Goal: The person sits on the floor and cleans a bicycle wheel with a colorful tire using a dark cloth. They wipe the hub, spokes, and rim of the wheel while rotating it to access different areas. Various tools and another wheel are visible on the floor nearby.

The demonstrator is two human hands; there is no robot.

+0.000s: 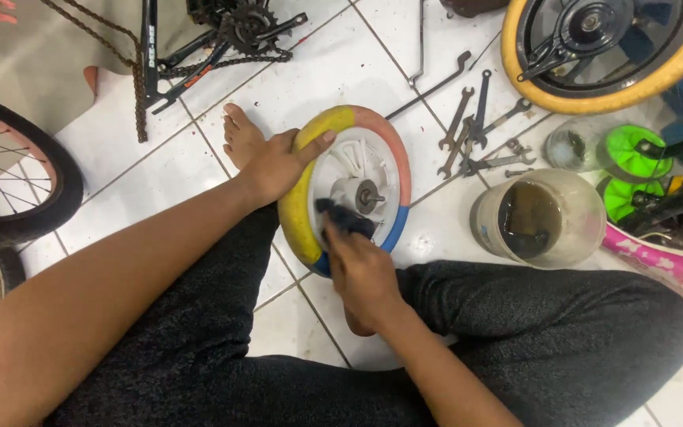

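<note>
White tiles (333, 63), hands (278, 162) on wheel (393, 150)

Bare tiles (333, 71) above wheel (347, 186) free; wrenches (480, 130), tub (539, 217) block rt side.

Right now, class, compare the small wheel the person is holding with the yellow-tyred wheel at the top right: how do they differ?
The small wheel has a tyre in yellow, pink and blue sections; the yellow-tyred wheel is one colour. The small wheel has a white hub; the yellow-tyred wheel's centre is black. The left hand grips the small wheel's rim and the right hand presses a dark cloth to it; nobody touches the yellow-tyred wheel. Both sit above the white tiled floor.
</note>
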